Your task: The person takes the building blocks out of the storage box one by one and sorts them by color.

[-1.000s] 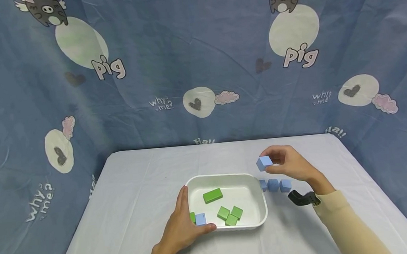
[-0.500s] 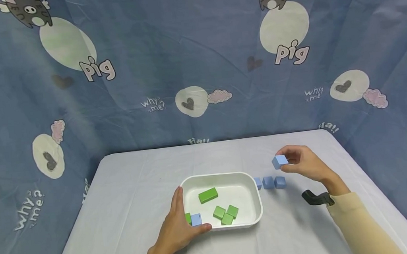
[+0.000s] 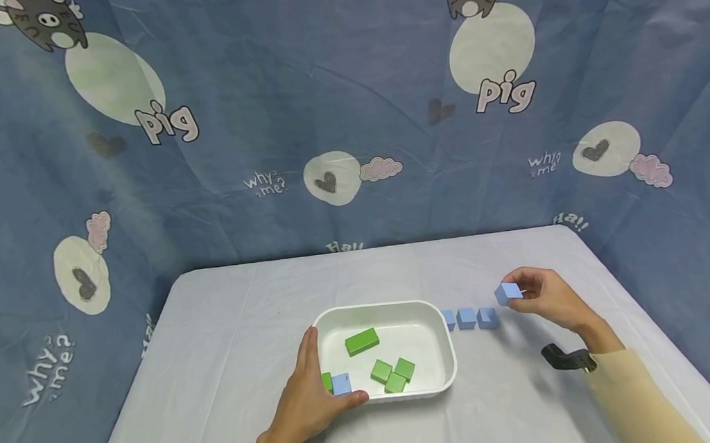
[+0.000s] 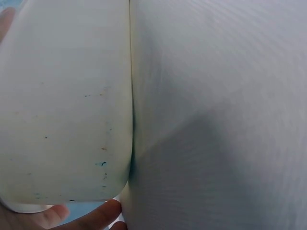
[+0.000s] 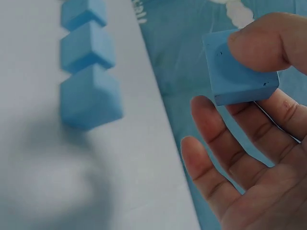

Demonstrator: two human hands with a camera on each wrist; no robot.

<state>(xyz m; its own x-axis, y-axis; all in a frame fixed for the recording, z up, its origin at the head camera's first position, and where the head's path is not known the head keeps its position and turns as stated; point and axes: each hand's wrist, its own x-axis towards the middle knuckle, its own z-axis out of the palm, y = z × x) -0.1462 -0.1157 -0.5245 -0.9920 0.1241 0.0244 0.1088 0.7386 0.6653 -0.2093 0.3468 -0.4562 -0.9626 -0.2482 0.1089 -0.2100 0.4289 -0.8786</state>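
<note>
Between thumb and fingers, my right hand (image 3: pixel 551 298) pinches a blue cube (image 5: pixel 240 72) above the table. Just left of it, three blue cubes (image 3: pixel 487 318) stand in a row on the cloth, the leftmost partly hidden by the tray rim. My left hand (image 3: pixel 309 395) holds the left end of a white tray (image 3: pixel 431 354), its thumb along the near rim. Inside the tray lie a long green block (image 3: pixel 362 341), several green cubes (image 3: pixel 395 383) and one blue cube (image 3: pixel 341 384). The left wrist view has the tray's outer wall (image 4: pixel 67 105) with the fingertips at its lower corner.
A white cloth covers the table (image 3: pixel 216 371). Behind it hangs a blue curtain (image 3: pixel 247 119) with printed pigs and words. A black wrist strap piece (image 3: pixel 567 358) sticks out from the right wrist.
My right hand has moved right with the blue cube, away from the tray, then lowered toward the right end of the row. The left hand stays on the tray. The view has shifted slightly.
</note>
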